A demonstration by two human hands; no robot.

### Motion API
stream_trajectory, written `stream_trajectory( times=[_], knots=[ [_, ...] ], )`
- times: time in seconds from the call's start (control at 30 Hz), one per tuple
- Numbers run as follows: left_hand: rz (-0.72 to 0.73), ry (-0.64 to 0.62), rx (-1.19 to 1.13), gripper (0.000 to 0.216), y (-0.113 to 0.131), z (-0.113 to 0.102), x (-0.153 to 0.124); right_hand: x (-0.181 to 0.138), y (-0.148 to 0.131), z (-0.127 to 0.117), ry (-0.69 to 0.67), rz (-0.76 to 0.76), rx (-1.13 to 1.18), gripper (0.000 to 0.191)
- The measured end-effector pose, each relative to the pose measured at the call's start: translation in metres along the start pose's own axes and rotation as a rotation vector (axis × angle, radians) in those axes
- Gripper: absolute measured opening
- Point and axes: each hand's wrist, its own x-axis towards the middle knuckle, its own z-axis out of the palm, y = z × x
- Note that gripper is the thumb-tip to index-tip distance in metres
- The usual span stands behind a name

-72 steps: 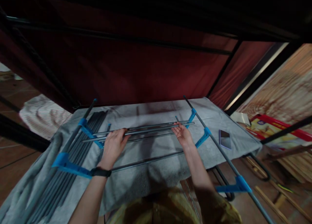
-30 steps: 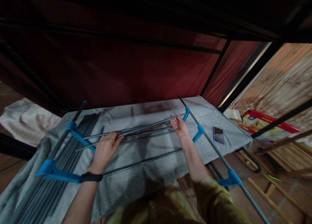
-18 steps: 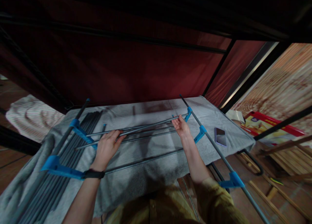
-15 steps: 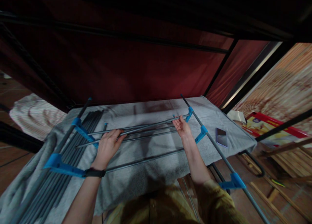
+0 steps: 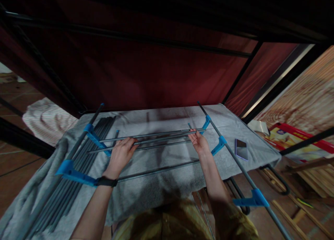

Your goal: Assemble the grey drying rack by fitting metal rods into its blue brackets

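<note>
Grey rod [image 5: 161,138] lies 9-to-3 o'clock; our left hand [image 5: 120,156] and right hand [image 5: 200,144] fingers wrap it, blue clip [image 5: 206,122] nearer right

Cloth [image 5: 161,189] is spread flat in front of you, with the panel [image 5: 156,76] standing behind its far edge. Left rail [image 5: 79,144] and right rail [image 5: 236,162] run front to back above the cloth, well apart. Loose rods [image 5: 159,137] lie crosswise between the rails. Your left hand [image 5: 120,156] is on their left end. Your right hand [image 5: 199,143] is on their right end, just beside the right rail's far clip [image 5: 206,122]. Crossbar [image 5: 159,169] lies crosswise nearer to you, in front of both hands. Rod bundle [image 5: 75,170] lies on the cloth along the left rail. Phone [image 5: 241,149] lies on the cloth, right of the right rail. Box [image 5: 289,139] sits further right, off the cloth and lower. Fabric [image 5: 47,120] lies left of the cloth, beyond its corner.
</note>
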Motion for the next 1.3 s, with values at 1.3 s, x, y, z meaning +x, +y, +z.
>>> stream_trajectory(
  times=[1.3],
  knots=[
    [-0.085, -0.322, 0.017, 0.032, 0.008, 0.072, -0.050, 0.012, 0.075, -0.082, 0.202, 0.206, -0.139, 0.023]
  ],
)
